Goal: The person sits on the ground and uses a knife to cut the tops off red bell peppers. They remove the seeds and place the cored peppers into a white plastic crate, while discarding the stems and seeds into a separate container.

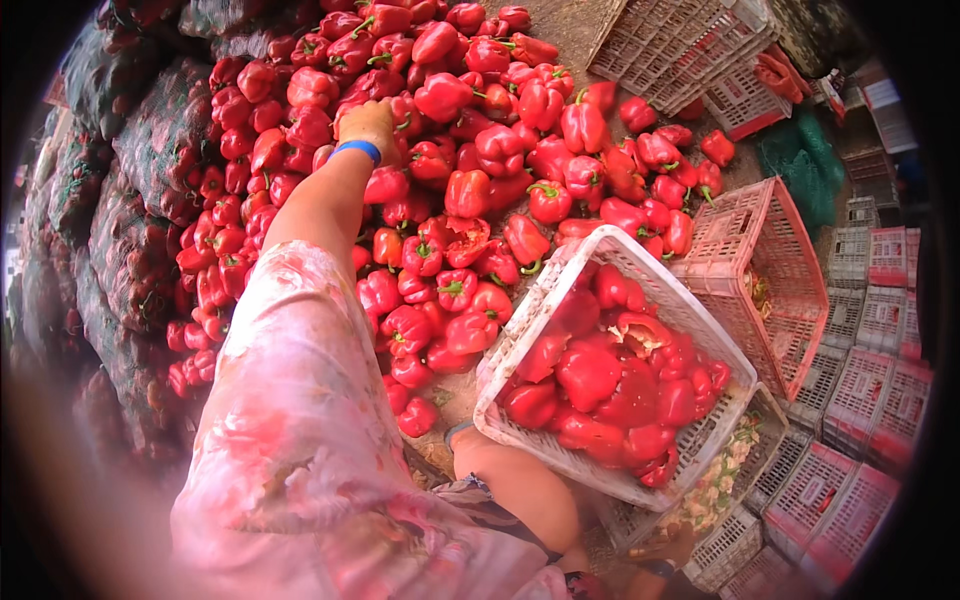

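Note:
My left hand (pixel 366 129), in what looks like a yellowish glove with a blue band at the wrist, reaches into a large heap of red bell peppers (pixel 469 193). Its fingers touch peppers near the top of the heap; whether they grip one is hidden. My right hand is out of view. Right of the heap, before my bent leg (pixel 517 480), a tilted white plastic crate (pixel 559 281) holds cut red bell peppers (pixel 589 375). One piece (pixel 641 334) shows its pale inside. Several peppers in the heap look split or damaged.
Filled mesh sacks (pixel 161 142) line the left side. A pink plastic crate (pixel 739 262) stands beside the white one. Below is a container with pale green-and-white scraps (pixel 716 480). Stacked crates (pixel 810 495) fill the right edge; another crate (pixel 679 49) and green netting (pixel 802 161) lie beyond.

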Tool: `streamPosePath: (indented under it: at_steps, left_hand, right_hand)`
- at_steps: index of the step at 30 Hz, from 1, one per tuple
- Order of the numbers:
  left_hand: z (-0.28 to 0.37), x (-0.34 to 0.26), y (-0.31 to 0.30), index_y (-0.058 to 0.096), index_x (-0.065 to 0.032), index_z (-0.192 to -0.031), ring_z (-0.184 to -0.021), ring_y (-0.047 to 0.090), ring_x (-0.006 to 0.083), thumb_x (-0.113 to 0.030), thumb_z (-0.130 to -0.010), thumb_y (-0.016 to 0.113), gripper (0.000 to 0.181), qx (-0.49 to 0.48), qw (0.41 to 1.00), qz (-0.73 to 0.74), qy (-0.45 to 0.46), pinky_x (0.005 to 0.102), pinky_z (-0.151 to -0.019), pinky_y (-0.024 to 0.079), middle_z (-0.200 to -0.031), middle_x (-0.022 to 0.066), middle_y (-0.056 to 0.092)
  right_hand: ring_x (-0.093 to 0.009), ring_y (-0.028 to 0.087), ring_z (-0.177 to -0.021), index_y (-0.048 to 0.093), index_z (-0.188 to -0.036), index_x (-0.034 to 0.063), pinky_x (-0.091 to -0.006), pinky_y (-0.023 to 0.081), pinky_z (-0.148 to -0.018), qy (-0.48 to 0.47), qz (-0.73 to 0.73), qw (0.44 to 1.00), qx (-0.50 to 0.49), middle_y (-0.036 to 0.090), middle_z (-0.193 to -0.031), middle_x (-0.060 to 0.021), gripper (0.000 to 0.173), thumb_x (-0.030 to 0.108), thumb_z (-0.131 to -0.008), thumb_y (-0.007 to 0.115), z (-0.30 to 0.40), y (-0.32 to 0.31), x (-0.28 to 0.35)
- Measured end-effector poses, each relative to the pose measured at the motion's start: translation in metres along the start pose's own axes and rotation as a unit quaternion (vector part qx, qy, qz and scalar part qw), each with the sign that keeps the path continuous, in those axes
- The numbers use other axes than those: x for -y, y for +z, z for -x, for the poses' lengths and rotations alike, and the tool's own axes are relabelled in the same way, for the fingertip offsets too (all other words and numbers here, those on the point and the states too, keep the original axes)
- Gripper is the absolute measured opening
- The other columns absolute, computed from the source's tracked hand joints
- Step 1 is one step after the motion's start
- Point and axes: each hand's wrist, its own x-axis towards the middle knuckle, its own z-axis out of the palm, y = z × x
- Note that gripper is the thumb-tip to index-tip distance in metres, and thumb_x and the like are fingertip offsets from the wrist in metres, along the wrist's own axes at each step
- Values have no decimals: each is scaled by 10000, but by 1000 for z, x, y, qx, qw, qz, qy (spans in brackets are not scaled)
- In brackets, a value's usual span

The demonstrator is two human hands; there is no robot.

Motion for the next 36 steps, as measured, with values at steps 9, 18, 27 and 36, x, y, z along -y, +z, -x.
streamPosePath:
  at_steps: [9,18,27,36]
  left_hand:
    - [133,3,15,596,19,-1173,-936,710,338,-417,-590,860,775,-15,961,274,22,406,-893,559,-1050,194,714]
    - [318,-207,-71,527,46,-1289,-1077,637,199,-274,-547,917,897,62,747,609,259,337,-965,511,-1137,151,667]
    - [444,-315,-136,581,22,-1231,-1021,659,187,-221,-571,891,769,103,658,615,423,333,-934,527,-1095,130,692]
    - [488,-364,-147,558,52,-1274,-1009,642,182,-118,-712,775,626,364,436,734,371,339,-946,522,-1121,75,667]
  right_hand:
    - [-170,556,-632,648,-1042,64,-317,479,-528,-443,244,853,126,589,-888,-55,245,100,-808,585,74,45,8]
    - [-156,596,-636,378,-1535,36,-312,499,-599,-394,95,841,359,646,-806,-90,617,97,-939,526,245,138,125]
    - [-453,688,-839,263,-1544,-21,-485,537,-721,-409,63,850,325,654,-922,-339,745,111,-883,580,206,54,134]
    - [-219,640,-605,359,-1532,53,-330,483,-484,-257,-43,897,356,707,-973,-172,752,272,-899,702,133,-18,53]
